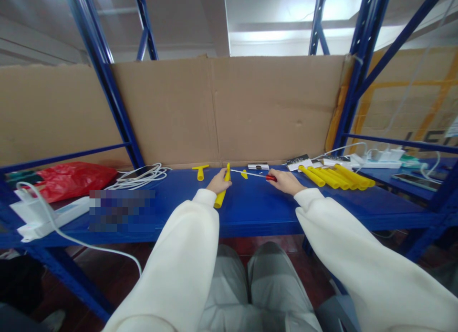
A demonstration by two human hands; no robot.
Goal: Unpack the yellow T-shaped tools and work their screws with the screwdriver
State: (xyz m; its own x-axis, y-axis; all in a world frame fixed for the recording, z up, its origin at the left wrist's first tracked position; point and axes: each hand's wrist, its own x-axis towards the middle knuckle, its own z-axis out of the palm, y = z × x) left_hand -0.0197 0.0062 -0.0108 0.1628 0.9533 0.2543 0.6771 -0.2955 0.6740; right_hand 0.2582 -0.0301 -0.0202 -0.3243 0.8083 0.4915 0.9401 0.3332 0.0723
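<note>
My left hand [219, 181] is closed around a yellow plastic tube [221, 199], whose upper end shows above my fingers. In my right hand [285, 181] is a screwdriver [271, 178] with a red handle; its long metal shaft points left, and the tip reaches the upper part of the yellow tube. Whether the tip touches a screw is too small to tell. Between my hands, behind the shaft, lies a small yellow piece [244, 174]. A yellow T-shaped piece [200, 172] stands to the left of my left hand.
Several yellow tubes [336, 177] lie in a row at the right, before black-and-white cards [299, 162]. At the left are a coiled white cable [146, 175], a red plastic bag [77, 178] and a white power strip [57, 220]. A cardboard panel [229, 110] closes the back between blue posts.
</note>
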